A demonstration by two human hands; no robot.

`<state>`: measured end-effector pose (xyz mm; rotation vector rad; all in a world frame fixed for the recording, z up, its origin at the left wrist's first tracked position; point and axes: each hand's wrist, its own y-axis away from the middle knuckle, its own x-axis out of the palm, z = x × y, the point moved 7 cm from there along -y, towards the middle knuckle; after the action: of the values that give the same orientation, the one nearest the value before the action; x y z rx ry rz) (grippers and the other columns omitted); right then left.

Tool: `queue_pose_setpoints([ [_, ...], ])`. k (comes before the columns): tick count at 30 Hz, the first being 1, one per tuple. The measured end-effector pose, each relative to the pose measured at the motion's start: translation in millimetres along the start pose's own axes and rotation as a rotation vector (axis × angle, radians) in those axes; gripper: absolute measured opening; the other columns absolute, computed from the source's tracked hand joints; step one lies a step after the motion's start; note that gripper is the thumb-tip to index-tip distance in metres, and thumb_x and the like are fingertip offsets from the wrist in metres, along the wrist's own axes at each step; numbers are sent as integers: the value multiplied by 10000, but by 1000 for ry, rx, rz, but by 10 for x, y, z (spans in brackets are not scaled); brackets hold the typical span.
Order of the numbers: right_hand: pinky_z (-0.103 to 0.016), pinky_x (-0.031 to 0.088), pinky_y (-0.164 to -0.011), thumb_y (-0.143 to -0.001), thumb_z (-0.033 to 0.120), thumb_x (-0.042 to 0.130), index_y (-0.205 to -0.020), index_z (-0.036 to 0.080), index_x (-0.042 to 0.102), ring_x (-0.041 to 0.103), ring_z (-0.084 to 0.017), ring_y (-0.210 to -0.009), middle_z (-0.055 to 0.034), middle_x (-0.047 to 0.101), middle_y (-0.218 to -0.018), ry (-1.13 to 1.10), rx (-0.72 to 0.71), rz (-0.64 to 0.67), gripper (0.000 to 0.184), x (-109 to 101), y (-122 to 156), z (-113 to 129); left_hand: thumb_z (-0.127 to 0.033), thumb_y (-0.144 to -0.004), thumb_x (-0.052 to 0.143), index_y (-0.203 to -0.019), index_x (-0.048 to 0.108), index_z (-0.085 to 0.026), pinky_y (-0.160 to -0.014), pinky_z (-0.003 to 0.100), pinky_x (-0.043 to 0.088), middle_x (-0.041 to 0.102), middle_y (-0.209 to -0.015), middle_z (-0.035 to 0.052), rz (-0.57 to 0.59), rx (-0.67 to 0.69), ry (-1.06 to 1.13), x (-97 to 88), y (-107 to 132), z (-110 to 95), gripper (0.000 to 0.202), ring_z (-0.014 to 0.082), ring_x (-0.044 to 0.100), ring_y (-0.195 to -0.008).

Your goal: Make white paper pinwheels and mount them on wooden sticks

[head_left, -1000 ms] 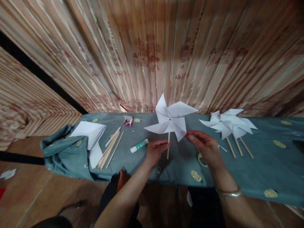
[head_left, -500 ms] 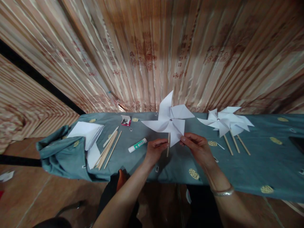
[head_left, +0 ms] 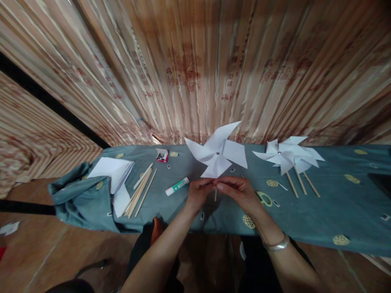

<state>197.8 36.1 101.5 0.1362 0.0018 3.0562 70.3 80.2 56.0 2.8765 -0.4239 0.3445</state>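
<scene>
A white paper pinwheel [head_left: 217,151] on a thin wooden stick stands upright above the teal cloth-covered table [head_left: 320,211]. My left hand [head_left: 199,194] is closed on the stick just below the paper blades. My right hand [head_left: 237,192] meets it from the right, fingers pinched at the same spot on the stick. The stick's lower end pokes out beneath both hands. A metal pin shows at the pinwheel's centre.
Finished white pinwheels [head_left: 288,156] lie at the right. A glue stick [head_left: 177,186], a bundle of wooden sticks [head_left: 141,192], a stack of white paper [head_left: 113,174] and a small pin box [head_left: 162,155] lie to the left. Scissors [head_left: 265,198] rest beside my right hand. A striped curtain hangs behind.
The pinwheel's blades have turned. My right hand has moved left from a blade tip to the stick beside my left hand.
</scene>
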Motion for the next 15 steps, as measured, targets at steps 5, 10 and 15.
queue_pose_setpoints([
  [5, -255, 498, -494, -673, 561, 805, -643, 208, 762, 604, -140, -518, -43, 716, -599, 94, -47, -104, 357, -571, 77, 169, -320, -549, 881, -755, 807, -198, -823, 344, 529, 779, -809, 63, -62, -9, 23, -105, -7, 4, 250, 207, 696, -776],
  [10, -293, 541, -604, -631, 527, 845, -780, 237, 779, 677, -165, -657, -40, 773, -766, -10, -172, -524, 333, -1122, 105, 127, -313, -534, 884, -729, 806, -219, -803, 324, 530, 779, -782, 49, -22, -24, 32, -100, 32, 55, 230, 191, 690, -751],
  [15, -282, 523, -670, -652, 463, 844, -883, 246, 788, 652, -144, -708, -19, 770, -821, -12, -141, -475, 322, -979, -3, -16, -314, -530, 885, -707, 805, -216, -780, 313, 529, 778, -767, 48, 12, -46, -4, -64, 67, 95, 218, 192, 685, -739],
])
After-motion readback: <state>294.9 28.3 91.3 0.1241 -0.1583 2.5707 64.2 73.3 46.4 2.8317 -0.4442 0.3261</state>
